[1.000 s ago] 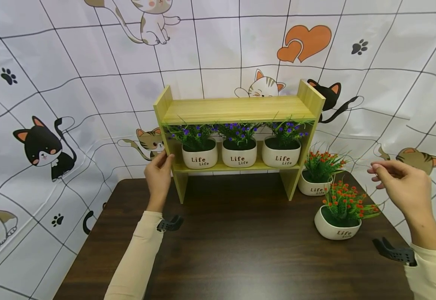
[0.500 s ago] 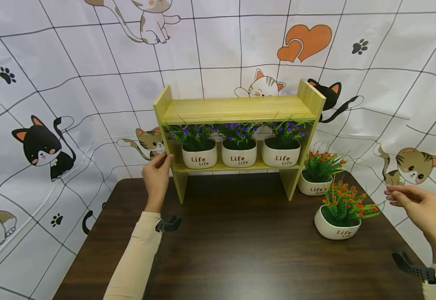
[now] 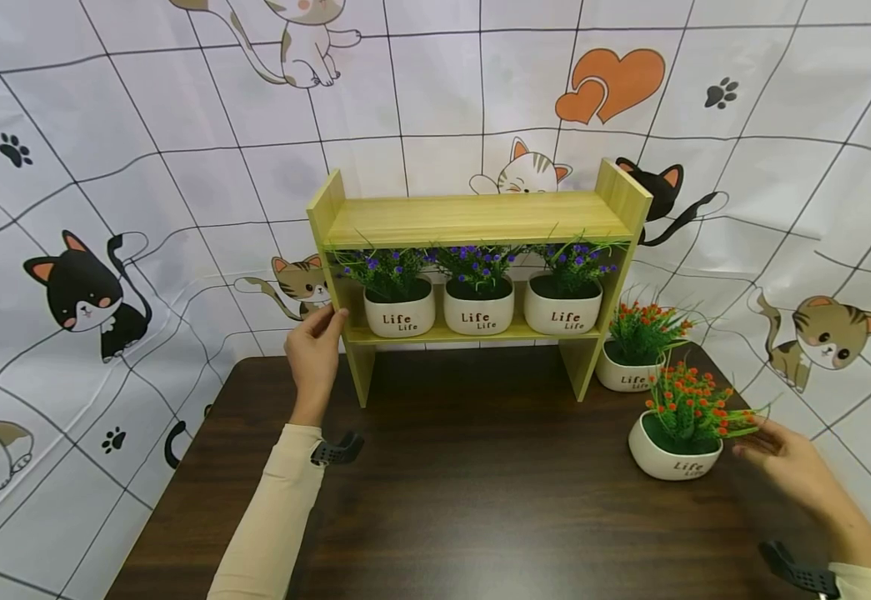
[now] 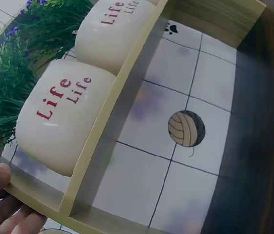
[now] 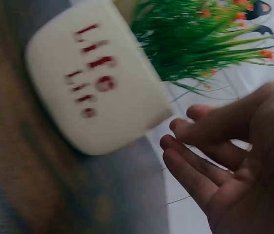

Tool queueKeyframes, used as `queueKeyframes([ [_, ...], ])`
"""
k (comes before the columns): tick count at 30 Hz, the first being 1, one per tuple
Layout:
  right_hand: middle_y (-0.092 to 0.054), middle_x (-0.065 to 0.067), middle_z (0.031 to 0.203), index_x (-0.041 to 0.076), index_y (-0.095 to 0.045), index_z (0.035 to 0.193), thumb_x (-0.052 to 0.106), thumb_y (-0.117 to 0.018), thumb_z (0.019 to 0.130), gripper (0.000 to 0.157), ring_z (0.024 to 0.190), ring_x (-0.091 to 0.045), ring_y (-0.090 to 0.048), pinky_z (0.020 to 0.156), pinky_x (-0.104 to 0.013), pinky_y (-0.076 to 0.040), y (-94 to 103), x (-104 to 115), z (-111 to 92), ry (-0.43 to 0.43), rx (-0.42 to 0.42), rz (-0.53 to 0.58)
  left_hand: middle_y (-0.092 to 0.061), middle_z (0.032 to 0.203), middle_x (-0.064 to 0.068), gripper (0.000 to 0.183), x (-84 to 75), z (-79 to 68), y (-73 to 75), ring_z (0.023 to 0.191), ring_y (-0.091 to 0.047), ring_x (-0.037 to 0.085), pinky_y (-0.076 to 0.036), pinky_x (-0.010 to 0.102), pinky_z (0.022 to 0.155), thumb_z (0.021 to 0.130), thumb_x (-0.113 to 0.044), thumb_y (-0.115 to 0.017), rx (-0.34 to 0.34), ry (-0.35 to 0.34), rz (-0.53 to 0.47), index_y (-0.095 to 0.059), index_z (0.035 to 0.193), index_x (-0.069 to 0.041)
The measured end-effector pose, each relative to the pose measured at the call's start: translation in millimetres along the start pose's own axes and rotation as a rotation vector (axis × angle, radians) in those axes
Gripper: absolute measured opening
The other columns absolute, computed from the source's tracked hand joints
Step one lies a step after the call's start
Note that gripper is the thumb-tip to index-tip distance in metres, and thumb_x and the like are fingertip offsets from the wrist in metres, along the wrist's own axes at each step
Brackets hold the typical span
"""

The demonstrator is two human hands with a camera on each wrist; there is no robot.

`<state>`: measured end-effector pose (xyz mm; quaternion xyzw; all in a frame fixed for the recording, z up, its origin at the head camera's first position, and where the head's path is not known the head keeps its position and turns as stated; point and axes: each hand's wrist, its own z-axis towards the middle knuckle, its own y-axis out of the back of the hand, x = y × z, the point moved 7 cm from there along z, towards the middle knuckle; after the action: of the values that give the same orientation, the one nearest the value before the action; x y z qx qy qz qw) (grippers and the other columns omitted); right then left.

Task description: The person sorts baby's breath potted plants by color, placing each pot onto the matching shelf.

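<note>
Left hand grips the shelf; right hand open beside the pot.

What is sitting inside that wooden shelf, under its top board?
Three white "Life" pots of purple-flowered plants stand in a row on the wooden shelf's lower board. The top board hides the plants' upper tips.

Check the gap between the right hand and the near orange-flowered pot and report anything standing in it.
Nothing visible stands between them. The right hand is open beside the near orange-flowered pot, fingers apart from its white wall; only a few green leaves overhang the fingertips.
</note>
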<state>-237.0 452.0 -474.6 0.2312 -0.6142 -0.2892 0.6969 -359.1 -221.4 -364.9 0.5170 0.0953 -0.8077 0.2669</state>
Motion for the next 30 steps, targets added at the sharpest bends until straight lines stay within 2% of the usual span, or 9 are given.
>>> queueKeyframes([
  [2, -0.075, -0.024, 0.123, -0.023, -0.044, 0.142, 0.008, -0.074, 0.100, 0.060, 0.092, 0.026, -0.049, 0.075, -0.005, -0.048, -11.0, -1.4, -1.5, -0.017, 0.053, -0.016, -0.079, 0.119, 0.020, 0.030, -0.6, -0.2, -0.2, 0.105, -0.077, 0.032, -0.050, 0.006, 0.076, 0.101, -0.022, -0.078, -0.001, -0.003, 0.001, -0.080, 0.123, -0.002],
  [4, -0.053, -0.051, 0.137, -0.024, -0.037, 0.146, 0.010, -0.075, 0.099, 0.069, 0.098, 0.021, -0.052, 0.078, -0.007, -0.049, -20.5, -1.7, -2.6, -0.025, 0.112, -0.007, -0.079, 0.119, 0.020, 0.031, -1.1, -0.4, -0.5, 0.105, -0.077, 0.032, -0.050, 0.007, 0.077, 0.100, -0.023, -0.078, 0.001, -0.005, 0.000, -0.080, 0.123, -0.003],
  [6, -0.043, -0.054, 0.144, -0.023, -0.027, 0.152, 0.013, -0.076, 0.098, 0.081, 0.107, 0.006, -0.062, 0.079, -0.009, -0.049, -27.4, -2.9, -2.1, -0.039, 0.155, 0.001, -0.079, 0.119, 0.020, 0.031, -1.2, -0.5, -0.5, 0.106, -0.077, 0.032, -0.051, 0.008, 0.078, 0.101, -0.023, -0.078, 0.002, -0.008, 0.000, -0.080, 0.124, -0.003],
  [8, -0.037, -0.054, 0.149, -0.021, -0.019, 0.157, 0.013, -0.077, 0.097, 0.090, 0.123, -0.026, -0.068, 0.081, -0.010, -0.049, -33.5, -2.8, -0.6, -0.042, 0.190, 0.024, -0.079, 0.119, 0.020, 0.031, -1.0, -0.7, -0.1, 0.106, -0.077, 0.033, -0.051, 0.008, 0.078, 0.101, -0.024, -0.077, 0.002, -0.009, -0.003, -0.080, 0.124, -0.003],
  [10, -0.034, -0.053, 0.152, -0.017, -0.013, 0.161, 0.016, -0.079, 0.097, 0.097, 0.133, -0.057, -0.056, 0.081, -0.010, -0.047, -38.2, -3.2, -0.1, -0.048, 0.209, 0.020, -0.079, 0.120, 0.020, 0.031, -0.4, -0.9, 0.7, 0.106, -0.077, 0.033, -0.051, 0.008, 0.078, 0.101, -0.024, -0.078, -0.002, -0.007, -0.008, -0.079, 0.124, -0.003],
  [13, -0.026, -0.050, 0.160, -0.012, -0.007, 0.165, 0.021, -0.080, 0.095, 0.106, 0.142, -0.072, -0.032, 0.108, -0.037, -0.052, -45.7, -4.2, 0.8, -0.067, 0.227, 0.031, -0.079, 0.119, 0.020, 0.031, 0.3, -1.2, 1.4, 0.104, -0.077, 0.027, -0.051, 0.007, 0.078, 0.101, -0.023, -0.077, -0.001, -0.004, -0.014, -0.079, 0.124, -0.003],
  [17, -0.029, -0.047, 0.160, -0.012, -0.010, 0.164, 0.025, -0.080, 0.095, 0.105, 0.145, -0.067, -0.030, 0.110, -0.081, -0.029, -52.8, -4.8, 2.2, -0.078, 0.218, 0.020, -0.079, 0.120, 0.019, 0.031, 0.0, -1.7, 1.0, 0.105, -0.077, 0.027, -0.052, 0.007, 0.078, 0.101, -0.023, -0.077, 0.000, -0.005, -0.018, -0.079, 0.125, -0.003],
  [21, -0.037, -0.045, 0.155, -0.013, -0.017, 0.162, 0.027, -0.081, 0.096, 0.100, 0.141, -0.063, -0.039, 0.109, -0.071, -0.039, -55.7, -4.0, 3.8, -0.067, 0.202, -0.036, -0.079, 0.120, 0.019, 0.030, 0.6, -2.0, -0.2, 0.108, -0.077, 0.034, -0.052, 0.008, 0.080, 0.101, -0.023, -0.077, -0.002, -0.005, -0.021, -0.079, 0.125, -0.004],
  [30, -0.028, -0.045, 0.161, -0.008, -0.013, 0.166, 0.021, -0.085, 0.093, 0.107, 0.144, -0.068, -0.030, 0.110, -0.082, -0.028, -55.1, 1.5, 5.6, -0.045, 0.169, 0.003, -0.078, 0.121, 0.020, 0.031, 2.6, -2.2, -1.3, 0.111, -0.077, 0.034, -0.052, 0.006, 0.080, 0.101, -0.021, -0.077, -0.010, -0.014, -0.039, -0.079, 0.125, -0.002],
])
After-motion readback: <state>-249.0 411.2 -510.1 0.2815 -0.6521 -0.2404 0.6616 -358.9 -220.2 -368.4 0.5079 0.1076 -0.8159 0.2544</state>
